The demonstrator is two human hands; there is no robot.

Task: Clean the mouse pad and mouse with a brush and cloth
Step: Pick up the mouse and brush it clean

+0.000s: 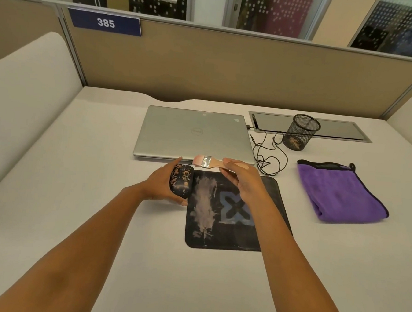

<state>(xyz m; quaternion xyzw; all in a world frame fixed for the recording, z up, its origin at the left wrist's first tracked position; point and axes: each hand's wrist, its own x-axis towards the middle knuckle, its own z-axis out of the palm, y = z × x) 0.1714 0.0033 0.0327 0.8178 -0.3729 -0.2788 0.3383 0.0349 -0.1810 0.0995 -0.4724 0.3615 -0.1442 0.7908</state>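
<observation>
A black mouse (pixel 182 182) speckled with pale dust is held in my left hand (pixel 160 185), just off the left edge of the mouse pad. The black mouse pad (pixel 221 232) lies flat on the desk with a broad pale dust smear on its left half and a blue X logo. My right hand (pixel 243 181) grips the wooden handle of a small brush (pixel 205 161), whose bristles point left, just above the front of the mouse. A folded purple cloth (pixel 339 193) lies to the right of the pad, apart from both hands.
A closed silver laptop (pixel 194 133) sits behind the pad. A black cable (pixel 267 155) loops beside it, near a black mesh pen cup (pixel 299 133) and a desk cable hatch (pixel 336 129). Partition walls (pixel 230 67) bound the desk behind and at both sides.
</observation>
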